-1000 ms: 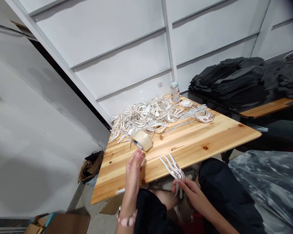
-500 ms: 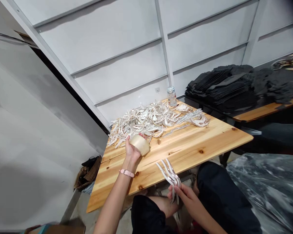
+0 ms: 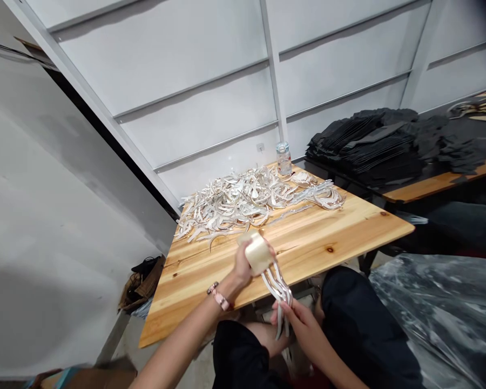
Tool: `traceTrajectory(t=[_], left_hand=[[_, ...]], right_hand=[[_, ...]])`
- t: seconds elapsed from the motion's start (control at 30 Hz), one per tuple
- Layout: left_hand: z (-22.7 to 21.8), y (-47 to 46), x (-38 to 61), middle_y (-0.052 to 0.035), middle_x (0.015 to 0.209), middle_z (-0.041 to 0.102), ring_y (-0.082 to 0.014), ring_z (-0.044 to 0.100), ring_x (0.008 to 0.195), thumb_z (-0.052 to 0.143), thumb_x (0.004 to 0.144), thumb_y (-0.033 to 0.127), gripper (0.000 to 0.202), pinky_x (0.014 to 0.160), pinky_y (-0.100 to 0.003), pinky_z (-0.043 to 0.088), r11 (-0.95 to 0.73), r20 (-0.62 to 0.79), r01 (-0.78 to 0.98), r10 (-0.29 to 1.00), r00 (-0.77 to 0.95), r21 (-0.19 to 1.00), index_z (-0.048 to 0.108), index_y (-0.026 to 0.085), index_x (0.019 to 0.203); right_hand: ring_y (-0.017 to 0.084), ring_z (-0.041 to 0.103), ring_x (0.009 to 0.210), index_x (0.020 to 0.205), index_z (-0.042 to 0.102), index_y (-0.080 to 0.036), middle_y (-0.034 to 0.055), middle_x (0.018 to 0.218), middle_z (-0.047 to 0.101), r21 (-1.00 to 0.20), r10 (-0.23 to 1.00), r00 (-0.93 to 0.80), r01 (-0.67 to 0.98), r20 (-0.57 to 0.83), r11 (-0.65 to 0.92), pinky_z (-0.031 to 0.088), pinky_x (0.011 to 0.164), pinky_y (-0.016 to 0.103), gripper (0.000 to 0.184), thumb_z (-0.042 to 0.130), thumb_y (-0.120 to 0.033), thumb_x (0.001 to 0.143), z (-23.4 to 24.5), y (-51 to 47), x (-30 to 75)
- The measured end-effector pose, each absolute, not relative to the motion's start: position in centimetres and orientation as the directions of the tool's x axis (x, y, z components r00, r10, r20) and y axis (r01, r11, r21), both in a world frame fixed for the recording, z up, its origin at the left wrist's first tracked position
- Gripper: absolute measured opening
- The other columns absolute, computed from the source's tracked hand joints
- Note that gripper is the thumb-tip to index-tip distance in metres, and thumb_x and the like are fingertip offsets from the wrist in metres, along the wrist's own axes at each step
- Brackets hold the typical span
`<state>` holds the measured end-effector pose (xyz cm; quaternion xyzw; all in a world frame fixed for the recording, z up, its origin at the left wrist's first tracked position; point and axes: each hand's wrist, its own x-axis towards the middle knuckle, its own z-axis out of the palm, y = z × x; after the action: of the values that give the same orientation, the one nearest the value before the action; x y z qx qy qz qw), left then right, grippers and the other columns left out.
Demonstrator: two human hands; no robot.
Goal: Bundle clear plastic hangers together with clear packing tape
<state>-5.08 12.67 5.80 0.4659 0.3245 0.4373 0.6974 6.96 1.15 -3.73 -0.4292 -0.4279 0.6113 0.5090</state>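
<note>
My left hand (image 3: pixel 243 266) is closed around a wide roll of clear tape (image 3: pixel 258 254), held above the front part of the wooden table (image 3: pixel 308 254). The roll's lower edge meets or overlaps the tips of a small bunch of curved, shiny silver-white strips (image 3: pixel 276 283); whether they touch I cannot tell. My right hand (image 3: pixel 297 319) pinches that bunch near its lower end, just off the table's front edge above my lap. A large heap of similar loose strips (image 3: pixel 235 200) covers the back left of the table.
A clear bottle (image 3: pixel 283 158) stands at the back beside the heap, with a looped bundle of strips (image 3: pixel 328 195) to its right. Stacked black sheets (image 3: pixel 368 146) lie on another table at right. Clear plastic sheeting (image 3: pixel 441 308) sits right of my knees. Cardboard (image 3: pixel 143 286) is at left.
My left hand has brought the tape roll from near the heap rightward and down to the strips. My right hand still holds the bunch, slightly shifted.
</note>
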Motion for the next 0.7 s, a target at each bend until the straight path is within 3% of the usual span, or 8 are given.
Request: traceTrajectory(t=[0.1, 0.2, 0.3, 0.4, 0.47, 0.57, 0.63, 0.7], left_hand=[[6.0, 13.1, -5.0, -0.0054, 0.078, 0.064, -0.02, 0.06, 0.069, 0.053, 0.074, 0.061, 0.046, 0.066, -0.033, 0.049, 0.147, -0.036, -0.462, 0.97, 0.239, 0.874, 0.061, 0.017, 0.088], [5.3, 10.5, -5.1, -0.005, 0.074, 0.065, -0.0192, 0.058, 0.067, 0.072, 0.064, 0.048, 0.036, 0.068, -0.031, 0.049, 0.058, 0.06, -0.289, 0.921, 0.385, 0.956, 0.064, 0.019, 0.082], [5.2, 9.5, -5.2, -0.004, 0.063, 0.064, -0.0182, 0.057, 0.058, 0.083, 0.052, 0.03, 0.031, 0.063, -0.031, 0.048, 0.138, -0.036, -0.184, 0.881, 0.471, 0.973, 0.064, 0.018, 0.074], [6.9, 12.9, -5.6, -0.0036, 0.068, 0.064, -0.0193, 0.059, 0.06, 0.067, 0.067, 0.047, 0.031, 0.059, -0.032, 0.048, 0.201, -0.092, -0.267, 0.924, 0.371, 0.943, 0.061, 0.018, 0.078], [8.4, 16.1, -6.2, -0.0042, 0.07, 0.063, -0.0207, 0.061, 0.062, 0.05, 0.073, 0.056, 0.039, 0.06, -0.035, 0.05, 0.182, -0.125, -0.443, 0.98, 0.154, 0.878, 0.058, 0.018, 0.079], [9.3, 17.9, -6.7, -0.0049, 0.081, 0.064, -0.0202, 0.063, 0.073, 0.044, 0.078, 0.058, 0.043, 0.064, -0.032, 0.05, -0.142, 0.121, -0.413, 0.99, -0.078, 0.899, 0.058, 0.019, 0.088], [8.6, 16.2, -6.6, -0.0041, 0.084, 0.066, -0.0201, 0.063, 0.077, 0.059, 0.073, 0.056, 0.04, 0.066, -0.03, 0.05, -0.28, 0.297, -0.264, 0.955, 0.025, 0.923, 0.06, 0.021, 0.092], [7.2, 13.3, -6.1, -0.0037, 0.077, 0.066, -0.0207, 0.062, 0.07, 0.078, 0.06, 0.043, 0.037, 0.064, -0.03, 0.05, -0.266, 0.295, -0.15, 0.929, 0.224, 0.952, 0.064, 0.021, 0.087]], right_hand=[[0.023, 0.066, 0.068, 0.085, 0.067, -0.015, 0.0088, 0.072, 0.073, -0.948, 0.989, -0.094, -0.289, -0.111, -0.133, 0.051, 0.066, 0.034, 0.057, 0.055, -0.07, 0.078, -4.0, 1.7, 6.9], [0.024, 0.066, 0.071, 0.082, 0.068, -0.016, 0.0086, 0.073, 0.072, -0.947, 0.993, -0.07, -0.302, -0.09, -0.107, 0.051, 0.068, 0.034, 0.057, 0.056, -0.071, 0.076, -4.4, 1.8, 6.6], [0.023, 0.064, 0.071, 0.083, 0.068, -0.017, 0.0077, 0.074, 0.072, -0.954, 0.996, -0.066, -0.287, -0.066, -0.082, 0.05, 0.069, 0.033, 0.056, 0.053, -0.07, 0.079, -4.6, 1.4, 6.3], [0.021, 0.064, 0.066, 0.088, 0.066, -0.016, 0.0076, 0.073, 0.072, -0.955, 0.991, -0.094, -0.273, -0.093, -0.116, 0.05, 0.065, 0.033, 0.054, 0.05, -0.067, 0.083, -4.5, 1.1, 6.4], [0.022, 0.064, 0.067, 0.087, 0.066, -0.015, 0.0087, 0.073, 0.073, -0.954, 0.99, -0.087, -0.27, -0.108, -0.128, 0.05, 0.065, 0.033, 0.055, 0.051, -0.068, 0.082, -4.4, 1.1, 6.6], [0.023, 0.066, 0.069, 0.087, 0.067, -0.014, 0.0098, 0.074, 0.073, -0.959, 0.99, -0.083, -0.252, -0.114, -0.131, 0.049, 0.067, 0.033, 0.057, 0.051, -0.069, 0.081, -4.2, 1.1, 6.9], [0.024, 0.066, 0.072, 0.089, 0.068, -0.014, 0.0097, 0.075, 0.073, -0.969, 0.992, -0.085, -0.22, -0.096, -0.113, 0.048, 0.07, 0.034, 0.056, 0.049, -0.067, 0.084, -4.2, 1.1, 6.9], [0.023, 0.066, 0.075, 0.087, 0.068, -0.015, 0.0095, 0.077, 0.073, -0.978, 0.993, -0.089, -0.19, -0.074, -0.09, 0.048, 0.073, 0.034, 0.053, 0.048, -0.065, 0.086, -4.3, 0.9, 6.7]])
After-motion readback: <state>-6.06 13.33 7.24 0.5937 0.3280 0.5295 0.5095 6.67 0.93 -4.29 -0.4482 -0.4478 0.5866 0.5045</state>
